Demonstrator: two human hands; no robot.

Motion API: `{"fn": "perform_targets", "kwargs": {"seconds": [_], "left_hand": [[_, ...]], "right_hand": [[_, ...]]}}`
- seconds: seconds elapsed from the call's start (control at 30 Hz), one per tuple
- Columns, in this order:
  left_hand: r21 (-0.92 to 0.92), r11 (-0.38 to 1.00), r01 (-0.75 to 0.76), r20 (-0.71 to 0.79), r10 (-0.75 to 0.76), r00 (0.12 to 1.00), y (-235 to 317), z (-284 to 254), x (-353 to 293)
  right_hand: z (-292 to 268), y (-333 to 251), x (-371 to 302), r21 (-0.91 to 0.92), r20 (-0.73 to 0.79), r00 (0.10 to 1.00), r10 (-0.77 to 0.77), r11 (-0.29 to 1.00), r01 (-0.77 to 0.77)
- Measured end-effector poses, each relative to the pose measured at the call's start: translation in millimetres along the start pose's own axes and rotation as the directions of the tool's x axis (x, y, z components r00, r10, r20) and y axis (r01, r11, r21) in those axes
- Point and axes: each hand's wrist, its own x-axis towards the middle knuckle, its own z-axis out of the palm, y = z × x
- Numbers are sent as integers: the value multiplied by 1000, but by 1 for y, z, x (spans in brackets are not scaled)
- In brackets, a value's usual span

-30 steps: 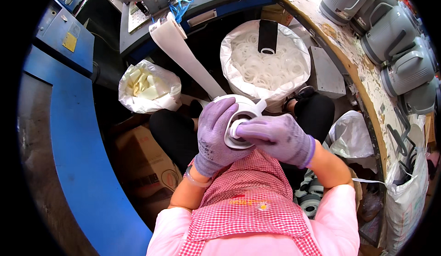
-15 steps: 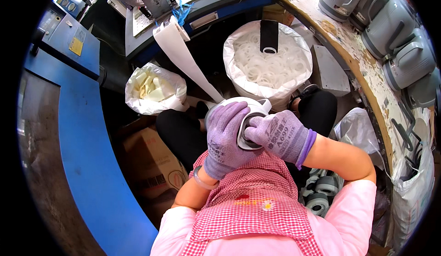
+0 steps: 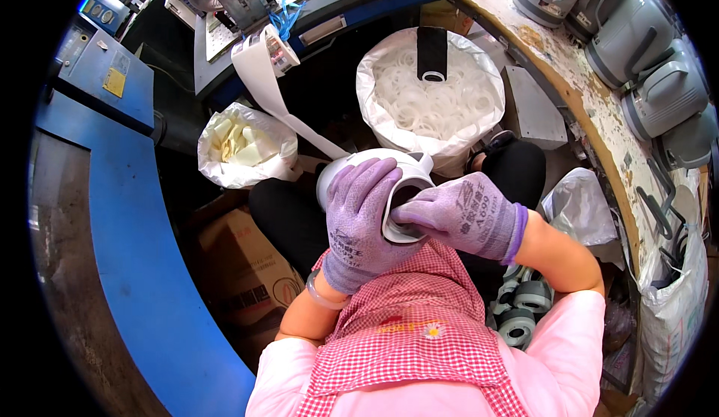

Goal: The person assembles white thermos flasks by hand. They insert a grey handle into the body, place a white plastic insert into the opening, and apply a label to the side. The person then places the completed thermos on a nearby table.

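Note:
A white plastic kettle-like housing (image 3: pixel 341 164) with a round dark opening (image 3: pixel 405 195) lies tilted over my lap, its opening facing me. My left hand (image 3: pixel 365 211) is wrapped round its side and upper rim, fingers closed on it. My right hand (image 3: pixel 466 215) has its thumb and fingers pressed together inside the opening, against the inner wall; whatever the fingertips hold there is hidden. Both hands wear purple printed work gloves. A white strip (image 3: pixel 311 134) runs from a roll at the desk down to just behind the housing.
Ahead stands a white sack (image 3: pixel 479 110) of clear rings, with a black strip (image 3: pixel 432 49) on it. A smaller sack (image 3: pixel 281 164) holds cream pieces. Grey kettles (image 3: pixel 663 95) line the bench at right. Grey-white round parts (image 3: pixel 517 327) lie by my right side; a blue machine (image 3: pixel 150 252) stands left.
The right fingers have uncurled and reach across the opening, which shows more of its dark inside. The housing has shifted slightly left with my hands; the whole view has shifted a little too.

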Motion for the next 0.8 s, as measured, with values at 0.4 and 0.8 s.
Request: {"fn": "perform_targets", "kwargs": {"seconds": [0.4, 0.8], "left_hand": [[121, 991, 62, -37, -58, 998, -4, -18, 2], [-133, 923, 361, 18, -362, 932, -76, -10, -122]], "right_hand": [[-39, -17, 5, 383, 44, 996, -73, 923, 51], [-63, 91, 53, 542, -596, 633, 494, 829, -138]]}}
